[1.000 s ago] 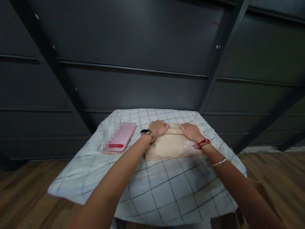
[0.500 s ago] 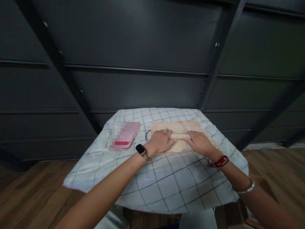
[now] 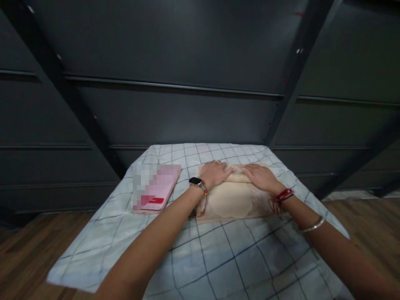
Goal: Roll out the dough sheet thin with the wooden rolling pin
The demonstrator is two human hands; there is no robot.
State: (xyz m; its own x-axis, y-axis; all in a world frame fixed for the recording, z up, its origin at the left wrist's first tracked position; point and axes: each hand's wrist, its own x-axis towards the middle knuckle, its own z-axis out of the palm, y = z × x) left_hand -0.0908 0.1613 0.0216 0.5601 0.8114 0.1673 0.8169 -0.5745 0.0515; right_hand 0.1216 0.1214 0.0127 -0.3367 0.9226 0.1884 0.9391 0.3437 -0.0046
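Observation:
A pale wooden rolling pin (image 3: 239,176) lies crosswise near the far edge of a thin, round sheet of dough (image 3: 231,201). Over the pin's left end rests my left hand (image 3: 215,171), its fingers stretched forward and pressing down. My right hand (image 3: 263,177) covers the other end the same way, so both pin ends are hidden. Beneath the dough is a light brown, flour-dusted board (image 3: 265,208), wider than the sheet.
Left of the board lies a flat pink item (image 3: 167,183) with a red label, partly blurred by pixelation. A white checked cloth (image 3: 218,246) covers the table. Behind it rises a dark panelled wall (image 3: 187,112); wooden floor (image 3: 359,212) shows at the sides.
Both hands have pushed the rolling pin away from me, from the middle of the dough to its far side, uncovering the near part. The camera view has tilted and come closer.

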